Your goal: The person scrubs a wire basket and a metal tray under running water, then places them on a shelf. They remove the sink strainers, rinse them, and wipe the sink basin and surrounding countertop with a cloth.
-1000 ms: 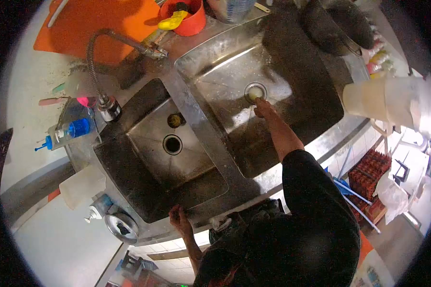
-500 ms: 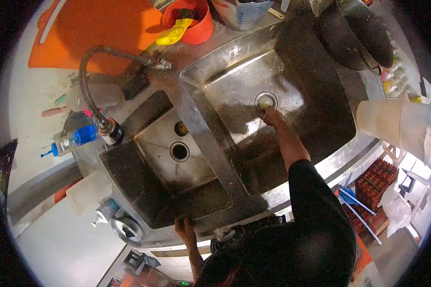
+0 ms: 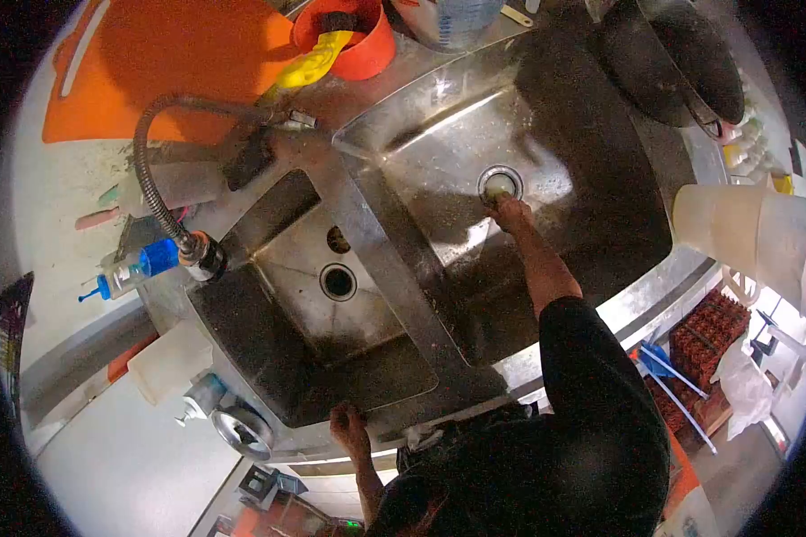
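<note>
In the large right basin of the steel double sink (image 3: 546,268), my right hand (image 3: 512,215) reaches down to the drain (image 3: 500,183). Its fingers are closed at the edge of a pale round piece (image 3: 499,186) in the drain opening, too blurred to name. My left hand (image 3: 350,431) rests at the sink's front edge, by the small left basin, with its fingers curled over the rim. A second drain (image 3: 338,282) sits open in that left basin, with a small dark round hole behind it.
A flexible hose tap (image 3: 143,148) arches over the left side. Behind the sink are an orange board (image 3: 170,72), a red tub (image 3: 367,54) holding a yellow-handled brush (image 3: 318,61), and a measuring jug (image 3: 457,22). A large dark pot (image 3: 658,63) and translucent bucket (image 3: 734,224) stand right.
The view has shifted slightly. My right fingers now cover a little more of the pale piece in the drain. My left hand stays at the front rim.
</note>
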Demonstrator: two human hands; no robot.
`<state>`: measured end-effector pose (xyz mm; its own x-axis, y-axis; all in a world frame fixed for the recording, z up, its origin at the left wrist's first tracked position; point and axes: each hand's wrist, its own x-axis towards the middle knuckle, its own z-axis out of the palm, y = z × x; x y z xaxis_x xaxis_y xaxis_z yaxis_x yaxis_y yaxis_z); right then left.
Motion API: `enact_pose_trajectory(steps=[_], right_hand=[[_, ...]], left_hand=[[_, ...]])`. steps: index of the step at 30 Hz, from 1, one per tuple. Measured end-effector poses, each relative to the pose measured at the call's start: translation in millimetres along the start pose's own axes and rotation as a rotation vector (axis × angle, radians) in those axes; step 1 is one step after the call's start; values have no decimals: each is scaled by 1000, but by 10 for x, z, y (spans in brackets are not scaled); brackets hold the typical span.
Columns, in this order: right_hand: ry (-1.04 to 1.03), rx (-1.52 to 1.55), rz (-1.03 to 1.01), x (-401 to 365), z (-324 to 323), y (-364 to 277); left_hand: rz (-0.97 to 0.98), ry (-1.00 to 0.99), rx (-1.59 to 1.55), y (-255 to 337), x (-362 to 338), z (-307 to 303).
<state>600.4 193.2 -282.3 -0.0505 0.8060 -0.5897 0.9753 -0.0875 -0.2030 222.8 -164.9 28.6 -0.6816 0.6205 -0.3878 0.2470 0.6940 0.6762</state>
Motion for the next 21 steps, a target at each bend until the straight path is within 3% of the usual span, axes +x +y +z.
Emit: enact_pose_trajectory(steps=[4, 10, 13, 15, 20, 21], right_hand=[[177, 74, -107, 101, 209, 210], [197, -114, -143, -164, -77, 206], [235, 47, -7, -150, -59, 364], [251, 72, 91, -91, 109, 556], [140, -22, -68, -337, 52, 1104], [200, -40, -42, -396, 13, 1104]], left_hand=[[35, -18, -132, -51, -23, -6], [75, 3, 48, -205, -14, -69], [-50, -25, -6, -226, -16, -73], [-19, -20, -51, -355, -8, -85], [65, 45, 54, -694, 22, -116], [103, 59, 65, -632, 28, -97]])
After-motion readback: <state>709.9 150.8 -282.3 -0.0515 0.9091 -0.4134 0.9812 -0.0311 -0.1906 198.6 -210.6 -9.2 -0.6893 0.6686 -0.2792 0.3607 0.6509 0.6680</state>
